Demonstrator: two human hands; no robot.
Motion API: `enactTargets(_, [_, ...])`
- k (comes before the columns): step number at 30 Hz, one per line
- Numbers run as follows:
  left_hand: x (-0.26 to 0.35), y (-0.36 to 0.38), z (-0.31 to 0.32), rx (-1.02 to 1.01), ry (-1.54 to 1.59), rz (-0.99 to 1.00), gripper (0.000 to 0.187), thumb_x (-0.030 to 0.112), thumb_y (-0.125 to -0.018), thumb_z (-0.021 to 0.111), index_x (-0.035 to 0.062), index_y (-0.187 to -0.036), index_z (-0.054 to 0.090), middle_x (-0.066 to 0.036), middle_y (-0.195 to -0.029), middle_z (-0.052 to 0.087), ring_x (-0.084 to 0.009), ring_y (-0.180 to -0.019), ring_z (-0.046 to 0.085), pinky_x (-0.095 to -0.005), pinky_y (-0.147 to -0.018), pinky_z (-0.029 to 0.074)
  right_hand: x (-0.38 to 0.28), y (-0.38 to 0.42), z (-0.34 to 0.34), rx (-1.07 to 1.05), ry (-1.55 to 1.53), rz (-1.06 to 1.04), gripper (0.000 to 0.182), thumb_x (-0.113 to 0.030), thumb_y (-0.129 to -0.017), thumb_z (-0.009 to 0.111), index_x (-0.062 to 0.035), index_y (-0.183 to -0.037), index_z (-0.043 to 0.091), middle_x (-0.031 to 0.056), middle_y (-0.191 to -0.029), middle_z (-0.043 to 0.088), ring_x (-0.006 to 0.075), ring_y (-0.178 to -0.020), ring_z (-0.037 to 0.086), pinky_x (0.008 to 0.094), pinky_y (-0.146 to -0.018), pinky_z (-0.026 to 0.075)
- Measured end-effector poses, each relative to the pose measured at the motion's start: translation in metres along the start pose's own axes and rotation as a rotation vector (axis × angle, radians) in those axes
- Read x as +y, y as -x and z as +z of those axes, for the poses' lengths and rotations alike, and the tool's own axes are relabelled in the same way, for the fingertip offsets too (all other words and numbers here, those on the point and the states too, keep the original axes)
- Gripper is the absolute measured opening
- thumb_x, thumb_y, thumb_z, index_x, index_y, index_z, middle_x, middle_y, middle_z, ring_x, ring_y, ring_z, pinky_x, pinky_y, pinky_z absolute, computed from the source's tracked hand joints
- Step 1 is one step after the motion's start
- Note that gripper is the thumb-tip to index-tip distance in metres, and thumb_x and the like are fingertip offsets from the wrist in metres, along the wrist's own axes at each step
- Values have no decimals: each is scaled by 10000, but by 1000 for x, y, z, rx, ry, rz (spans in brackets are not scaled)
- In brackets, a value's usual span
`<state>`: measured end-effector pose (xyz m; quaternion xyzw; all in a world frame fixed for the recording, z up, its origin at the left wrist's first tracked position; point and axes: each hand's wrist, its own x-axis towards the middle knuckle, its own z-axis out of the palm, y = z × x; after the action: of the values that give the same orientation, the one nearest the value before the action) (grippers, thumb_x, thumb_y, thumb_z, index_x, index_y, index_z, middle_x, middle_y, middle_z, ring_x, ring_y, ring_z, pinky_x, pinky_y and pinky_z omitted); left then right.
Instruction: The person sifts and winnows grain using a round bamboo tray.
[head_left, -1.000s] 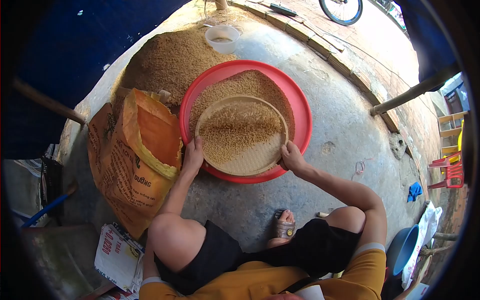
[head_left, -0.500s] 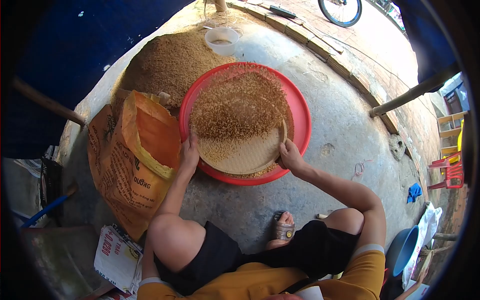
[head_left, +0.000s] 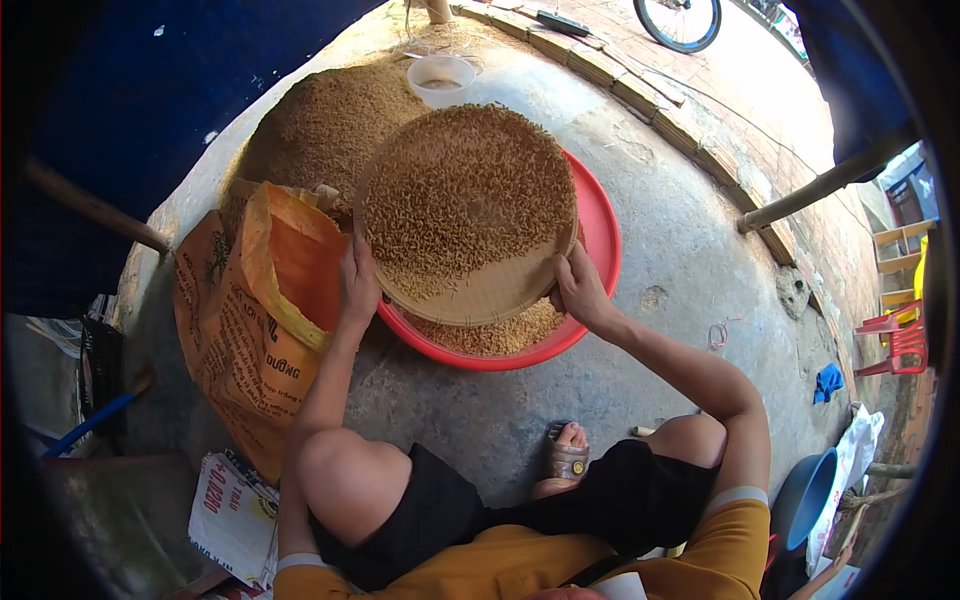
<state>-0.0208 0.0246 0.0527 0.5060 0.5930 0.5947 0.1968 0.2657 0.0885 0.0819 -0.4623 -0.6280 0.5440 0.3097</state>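
Observation:
A round woven tray (head_left: 500,296) is held above a red basin (head_left: 600,215), covering most of it. Brown grain or husks (head_left: 465,190) cover the tray's far and middle parts, while its near right part shows bare weave. My left hand (head_left: 359,280) grips the tray's left rim, and my right hand (head_left: 582,285) grips the right rim. Pale grain (head_left: 490,335) lies in the basin below the tray's near edge. Close to my left hand stands an open orange sack (head_left: 250,340).
A brown husk heap (head_left: 320,125) lies at the far left, beside a translucent bowl (head_left: 441,80). Bricks (head_left: 640,97) edge the concrete floor. A wooden pole (head_left: 830,188) juts in from the right. A blue basin (head_left: 808,498) is at the lower right.
The tray has shifted up in the view and slightly left, with both hands. The grain that was airborne and bunched is now spread across the tray. More grain shows in the basin's near part.

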Motion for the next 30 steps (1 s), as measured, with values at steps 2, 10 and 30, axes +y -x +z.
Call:
enactTargets(2, [-42,4,7,-55,-14,-259,423,318,-919,279,-59,-924,471,-69,-721,491,-143,-660,443,-274,-607,378,12,-5,0,-19,15,95,199,-150,-880,290,5,-956,389,93,-638,503,132,-404,452,274,-352,372])
enactTargets(10, [-27,38,7,-151,-5,-551,409,309,-917,273,-25,-997,495,-38,-635,525,-100,-442,479,-226,-327,353,29,19,-4,-139,-24,373,208,-168,-881,275,-10,-870,410,60,-563,457,119,-367,402,246,-343,332])
enactTargets(30, [-39,27,6,-86,50,-374,405,316,-912,303,-20,-1047,485,-31,-650,534,-88,-436,483,-219,-319,369,16,20,-2,-36,-85,242,212,-198,-893,285,-26,-867,407,57,-596,483,119,-382,429,239,-339,336])
